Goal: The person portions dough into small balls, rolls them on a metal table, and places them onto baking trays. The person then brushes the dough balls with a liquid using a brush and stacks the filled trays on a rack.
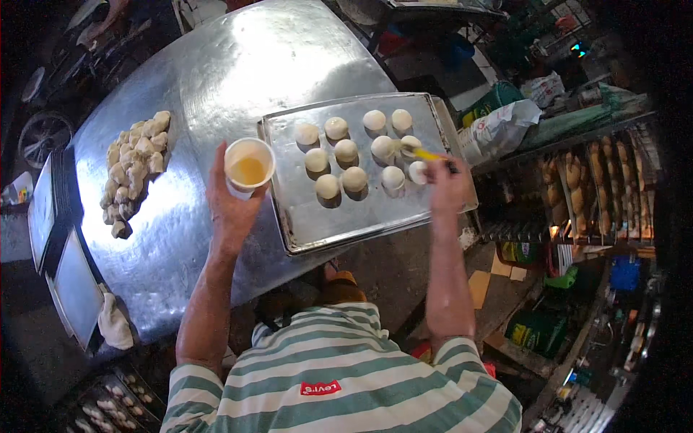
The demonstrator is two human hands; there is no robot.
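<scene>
My left hand [233, 208] grips a white cup [249, 162] with yellow liquid in it, just left of a metal baking tray [303, 227]. Several round dough balls [354, 178] sit on the tray in two groups. A brush with a yellow handle [425, 154] is in my right hand [449, 178], which is blurred over the tray's right side. The brush's bristles meet a dough ball [410, 145] in the right group. My fingers partly cover another dough ball [417, 172].
A heap of dough pieces [132, 162] lies on the left of the shiny metal table [216, 108]. Flat trays [78, 287] and a white cloth [115, 322] are at the table's left edge. To the right stands a rack with browned bread [574, 184], near a white plastic bag [503, 127].
</scene>
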